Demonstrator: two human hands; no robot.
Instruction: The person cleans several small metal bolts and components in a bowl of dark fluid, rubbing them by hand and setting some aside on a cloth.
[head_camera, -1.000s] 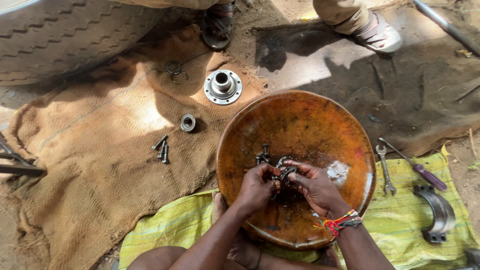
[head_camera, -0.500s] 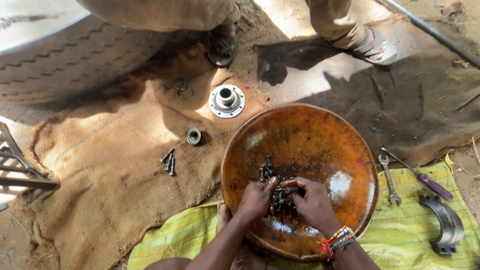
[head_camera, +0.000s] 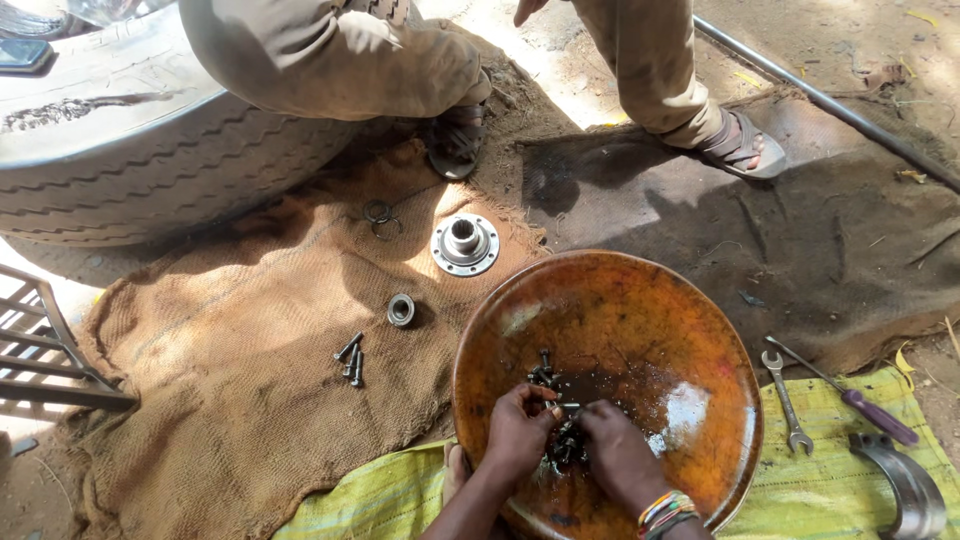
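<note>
Both hands have drawn closer over the half second, my left hand (head_camera: 520, 430) and right hand (head_camera: 615, 450) now pinching the cluster of small dark bolts (head_camera: 568, 440) between them, low in the orange basin (head_camera: 620, 300) near its front rim so the liquid wets them; cleaned bolts (head_camera: 350, 358) lie out on burlap (head_camera: 220, 380).

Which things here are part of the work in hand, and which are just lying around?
In hand:
- left hand and right hand, both on the dark metal parts
- orange-brown basin holding those parts in liquid

Lying about:
- flanged hub, small ring, loose bolts on the burlap sack
- wrench, purple-handled screwdriver
- tyre
</note>
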